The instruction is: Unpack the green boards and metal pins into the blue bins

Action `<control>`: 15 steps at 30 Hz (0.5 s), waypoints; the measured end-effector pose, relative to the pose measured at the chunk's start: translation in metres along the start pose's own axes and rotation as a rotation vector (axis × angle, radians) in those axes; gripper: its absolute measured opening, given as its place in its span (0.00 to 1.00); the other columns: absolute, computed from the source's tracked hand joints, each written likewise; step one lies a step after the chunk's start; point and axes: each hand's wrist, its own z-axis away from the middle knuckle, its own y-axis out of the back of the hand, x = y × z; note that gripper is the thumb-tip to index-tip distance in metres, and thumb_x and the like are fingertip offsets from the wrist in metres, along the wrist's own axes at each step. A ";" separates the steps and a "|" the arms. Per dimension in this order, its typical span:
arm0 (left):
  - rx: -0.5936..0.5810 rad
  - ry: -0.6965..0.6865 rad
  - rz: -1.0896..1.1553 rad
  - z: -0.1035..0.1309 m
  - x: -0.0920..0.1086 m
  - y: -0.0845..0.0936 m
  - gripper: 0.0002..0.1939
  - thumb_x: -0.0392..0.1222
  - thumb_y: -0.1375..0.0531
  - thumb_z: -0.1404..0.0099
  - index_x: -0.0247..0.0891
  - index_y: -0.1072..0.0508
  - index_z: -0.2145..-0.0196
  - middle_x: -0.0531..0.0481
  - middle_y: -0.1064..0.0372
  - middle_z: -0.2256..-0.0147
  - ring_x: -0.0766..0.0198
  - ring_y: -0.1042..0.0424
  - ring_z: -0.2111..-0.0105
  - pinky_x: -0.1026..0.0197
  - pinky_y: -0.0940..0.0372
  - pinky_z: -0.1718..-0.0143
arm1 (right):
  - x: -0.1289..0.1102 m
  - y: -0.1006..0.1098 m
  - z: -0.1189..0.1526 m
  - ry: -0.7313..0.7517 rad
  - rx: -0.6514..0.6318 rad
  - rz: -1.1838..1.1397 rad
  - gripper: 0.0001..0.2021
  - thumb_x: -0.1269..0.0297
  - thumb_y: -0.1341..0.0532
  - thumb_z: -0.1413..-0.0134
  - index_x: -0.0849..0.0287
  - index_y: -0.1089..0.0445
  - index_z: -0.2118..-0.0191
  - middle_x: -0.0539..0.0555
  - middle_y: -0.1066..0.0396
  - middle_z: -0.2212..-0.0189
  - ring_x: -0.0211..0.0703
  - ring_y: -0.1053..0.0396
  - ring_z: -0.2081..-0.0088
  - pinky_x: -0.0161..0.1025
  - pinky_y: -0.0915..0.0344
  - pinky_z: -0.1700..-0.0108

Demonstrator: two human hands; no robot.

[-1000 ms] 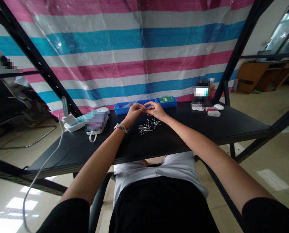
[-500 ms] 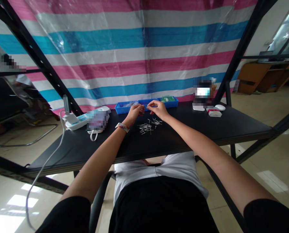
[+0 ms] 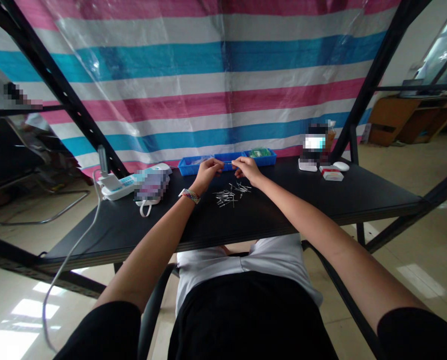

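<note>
Above the black table, a thin silvery pin-like piece (image 3: 228, 163) spans the gap between my two hands. My left hand (image 3: 208, 172) pinches its left end, and the wrist below wears a woven bracelet. On the other end, the fingertips of my right hand (image 3: 247, 170) are closed. What the piece is exactly is too small to tell. Below the hands lies a loose pile of thin silvery pins (image 3: 226, 196), several of them crossing each other. Just behind the hands, a long blue tray (image 3: 187, 169) holds clear plastic in its left part and green packets (image 3: 259, 152) at the right.
A white power strip (image 3: 123, 190) with a plugged-in cable and a pouch with a blurred front (image 3: 151, 186) stand on the left. Toward the right are a blurred lit device (image 3: 314, 145), a red-and-white box (image 3: 331, 173) and a white mouse (image 3: 341, 166). Striped sheeting (image 3: 223, 100) hangs behind the table (image 3: 321, 205).
My right hand has lowered its fingers slightly and closed them on the right end of the thin piece, which now shows between both hands. The left hand and the pile have barely moved.
</note>
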 end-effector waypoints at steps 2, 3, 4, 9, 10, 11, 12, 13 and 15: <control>0.005 0.015 0.010 -0.001 0.000 0.000 0.13 0.49 0.31 0.42 0.36 0.24 0.67 0.47 0.25 0.66 0.61 0.27 0.66 0.62 0.32 0.66 | 0.002 0.001 -0.002 0.043 -0.009 -0.008 0.09 0.67 0.30 0.36 0.59 0.26 0.68 0.48 0.23 0.72 0.32 0.30 0.80 0.29 0.32 0.79; 0.005 0.029 0.012 -0.001 0.000 0.001 0.14 0.50 0.31 0.41 0.36 0.24 0.67 0.47 0.25 0.67 0.61 0.27 0.67 0.62 0.32 0.67 | 0.004 0.001 -0.003 0.064 -0.013 -0.014 0.09 0.65 0.28 0.38 0.59 0.26 0.68 0.48 0.23 0.72 0.33 0.30 0.80 0.29 0.31 0.78; 0.002 0.046 0.010 -0.001 0.000 0.001 0.15 0.52 0.32 0.39 0.36 0.25 0.67 0.47 0.26 0.68 0.61 0.28 0.67 0.62 0.32 0.67 | 0.005 0.002 -0.004 0.083 -0.017 -0.021 0.10 0.64 0.26 0.40 0.59 0.26 0.68 0.48 0.23 0.72 0.33 0.30 0.79 0.29 0.31 0.78; -0.042 0.092 -0.007 0.000 0.000 0.004 0.19 0.56 0.34 0.35 0.37 0.28 0.72 0.48 0.32 0.73 0.61 0.30 0.70 0.62 0.34 0.70 | 0.008 0.003 -0.008 0.133 -0.037 -0.056 0.13 0.60 0.23 0.45 0.58 0.25 0.67 0.49 0.23 0.73 0.35 0.28 0.77 0.31 0.28 0.75; -0.047 0.090 -0.001 0.000 -0.001 0.004 0.19 0.56 0.34 0.34 0.37 0.28 0.72 0.48 0.32 0.73 0.61 0.31 0.70 0.62 0.34 0.70 | 0.008 0.003 -0.008 0.138 -0.040 -0.059 0.13 0.59 0.23 0.46 0.58 0.25 0.67 0.49 0.23 0.73 0.35 0.28 0.77 0.31 0.28 0.75; -0.051 0.087 0.006 0.000 -0.001 0.004 0.19 0.56 0.34 0.34 0.37 0.28 0.72 0.48 0.32 0.73 0.61 0.31 0.70 0.62 0.34 0.69 | 0.008 0.003 -0.008 0.141 -0.042 -0.063 0.13 0.60 0.23 0.46 0.58 0.25 0.67 0.49 0.23 0.73 0.35 0.28 0.77 0.31 0.27 0.74; -0.053 0.082 0.013 0.000 -0.001 0.004 0.19 0.56 0.34 0.34 0.37 0.28 0.71 0.48 0.32 0.73 0.61 0.31 0.69 0.62 0.34 0.69 | 0.008 0.003 -0.008 0.141 -0.045 -0.066 0.13 0.60 0.23 0.47 0.59 0.25 0.67 0.49 0.23 0.73 0.35 0.28 0.77 0.31 0.27 0.74; -0.053 0.079 0.020 0.000 -0.002 0.004 0.19 0.56 0.34 0.35 0.37 0.28 0.71 0.47 0.31 0.72 0.62 0.31 0.69 0.62 0.33 0.69 | 0.008 0.003 -0.008 0.140 -0.049 -0.070 0.12 0.60 0.23 0.47 0.59 0.25 0.67 0.49 0.23 0.73 0.35 0.28 0.77 0.31 0.27 0.74; -0.052 0.080 0.030 -0.001 -0.002 0.004 0.19 0.56 0.34 0.35 0.38 0.28 0.71 0.47 0.31 0.72 0.62 0.31 0.69 0.62 0.33 0.69 | 0.007 0.002 -0.007 0.134 -0.055 -0.073 0.12 0.61 0.23 0.47 0.59 0.24 0.67 0.49 0.23 0.74 0.36 0.28 0.77 0.32 0.27 0.74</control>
